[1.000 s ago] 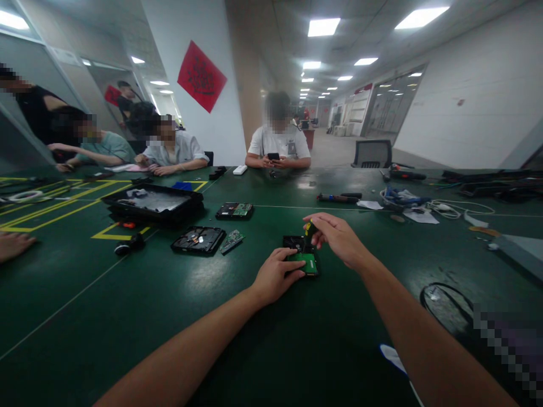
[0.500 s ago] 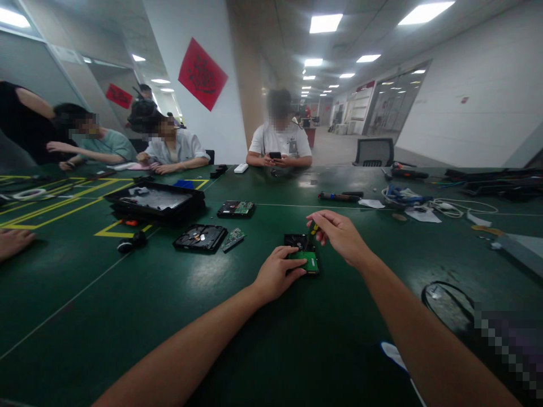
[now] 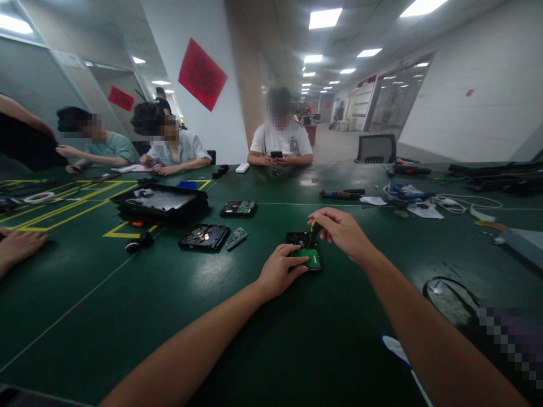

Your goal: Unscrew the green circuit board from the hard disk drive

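My right hand (image 3: 341,233) pinches the yellow-black screwdriver (image 3: 313,228), its long axis almost upright, tip down on the hard drive (image 3: 304,250) in the tabletop middle. My left hand (image 3: 278,274) rests on the drive's near-left edge, fingers flat and closed on nothing, directly beside the tool.

Ceiling panels (image 3: 324,18) are lighting a long corridor; a red hanging (image 3: 201,74) is showing on the white wall (image 3: 466,113); the green worktop (image 3: 127,305) is reflecting glare.
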